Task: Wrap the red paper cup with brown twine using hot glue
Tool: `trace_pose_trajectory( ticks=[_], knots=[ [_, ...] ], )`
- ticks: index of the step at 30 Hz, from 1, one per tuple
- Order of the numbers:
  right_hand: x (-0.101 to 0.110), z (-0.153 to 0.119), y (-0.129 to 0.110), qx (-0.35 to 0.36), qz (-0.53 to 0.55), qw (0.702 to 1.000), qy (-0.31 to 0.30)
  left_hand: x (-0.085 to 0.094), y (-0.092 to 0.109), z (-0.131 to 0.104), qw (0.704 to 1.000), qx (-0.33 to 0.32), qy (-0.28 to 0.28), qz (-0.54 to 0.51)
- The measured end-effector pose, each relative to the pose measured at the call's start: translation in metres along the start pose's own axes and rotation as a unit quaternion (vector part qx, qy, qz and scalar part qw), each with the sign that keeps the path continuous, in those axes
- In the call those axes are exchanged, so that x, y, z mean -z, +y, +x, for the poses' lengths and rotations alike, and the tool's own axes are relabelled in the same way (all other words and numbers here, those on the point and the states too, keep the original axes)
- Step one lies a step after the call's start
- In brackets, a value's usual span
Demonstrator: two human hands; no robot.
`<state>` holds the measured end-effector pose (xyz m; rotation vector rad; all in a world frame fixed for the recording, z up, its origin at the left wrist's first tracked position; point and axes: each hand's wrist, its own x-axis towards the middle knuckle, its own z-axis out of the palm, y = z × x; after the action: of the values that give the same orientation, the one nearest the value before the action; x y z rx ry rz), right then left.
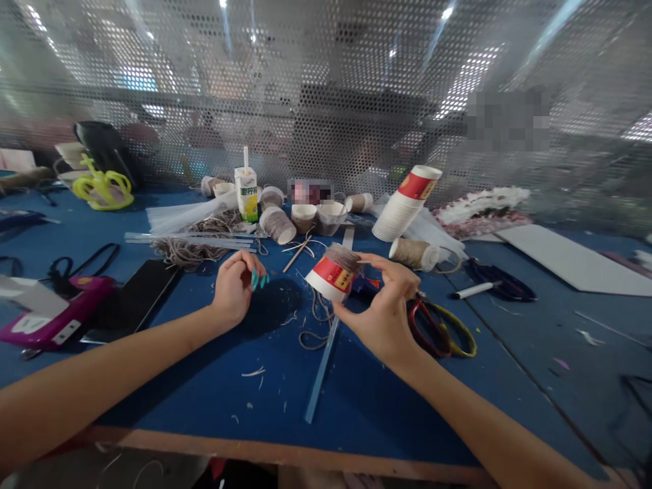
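Between the thumb and fingers of my right hand [390, 312] is a red and white paper cup [333, 275], tilted, its narrower upper end wound with grey-brown cord. A loose length of the cord [313, 337] curls on the blue table under the cup. My left hand [237, 286] hovers left of the cup, apart from it, fingers curled in with teal nails showing; whether something small is between them cannot be made out. A clear glue stick [320, 380] lies below the cup. Red and yellow handled scissors [441, 329] rest beside my right wrist.
Behind stand a drink carton [247, 193], cord-wrapped cups [278, 225] and a leaning cup stack [406, 204]. A cord heap [196, 246], black phone [135, 302] and magenta device [61, 312] lie left. At right are a white pen [476, 291] and white board [570, 261].
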<state>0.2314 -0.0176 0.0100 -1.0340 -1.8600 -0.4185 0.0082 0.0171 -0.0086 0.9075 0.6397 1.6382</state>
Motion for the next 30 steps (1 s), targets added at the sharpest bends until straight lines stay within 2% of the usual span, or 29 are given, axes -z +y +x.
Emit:
trace_pose_trajectory(
  ticks=[3, 7, 10, 16, 20, 26, 30],
  knots=[
    [-0.002, 0.000, 0.003, 0.007, 0.011, 1.000, -0.015, 0.000, -0.005, -0.006, 0.993, 0.052, -0.098, 0.032],
    [-0.002, 0.001, -0.005, 0.044, 0.048, 0.997, -0.033, -0.003, -0.010, -0.013, 0.985, 0.075, -0.117, 0.105],
    [-0.002, 0.001, -0.014, 0.074, 0.061, 0.995, -0.038, -0.006, -0.010, -0.015, 0.968, 0.128, -0.160, 0.146],
    [-0.003, -0.002, -0.019, 0.086, 0.116, 0.989, -0.039, -0.007, -0.010, -0.012, 0.947, 0.189, -0.241, 0.099],
    [0.008, 0.002, -0.024, 0.102, 0.129, 0.986, -0.037, -0.007, -0.008, -0.010, 0.959, 0.176, -0.204, 0.084],
    [0.024, 0.006, -0.028, 0.141, 0.092, 0.971, -0.169, -0.008, -0.005, -0.010, 0.961, 0.182, -0.178, 0.107],
    [0.019, 0.004, -0.023, 0.120, 0.078, 0.972, -0.186, -0.009, -0.003, -0.012, 0.960, 0.177, -0.180, 0.123]
  ],
)
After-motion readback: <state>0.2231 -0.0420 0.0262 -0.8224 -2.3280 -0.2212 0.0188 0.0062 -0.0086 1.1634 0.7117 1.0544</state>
